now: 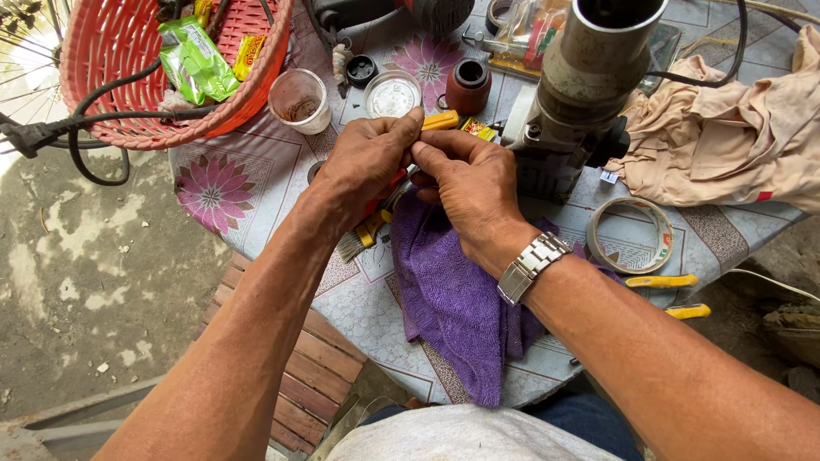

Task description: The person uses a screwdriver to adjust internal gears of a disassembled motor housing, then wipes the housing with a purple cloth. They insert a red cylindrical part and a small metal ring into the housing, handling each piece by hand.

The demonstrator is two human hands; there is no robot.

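— Two hands at one small job: your left hand and right hand meet over the purple cloth, fingertips pinched together on something tiny. What is it?

— I cannot tell; your fingers hide it. Only a yellow piece shows just past your left fingertips, and whether you grip that or it simply lies behind them is unclear. Both hands are closed in a pinch, touching each other.

— How far along would you judge the work?

— Mid-way, I'd say. The grey machine stands on the worktop just beside your right hand, with loose parts set out near it: a brown cap, a black cap, a clear round lid and a plastic cup. That looks like things taken apart and not yet put back.

— And the tools?

— A brush lies under your left wrist at the cloth's edge, a tape roll and yellow-handled pliers to your right, untouched. The red basket sits well apart.
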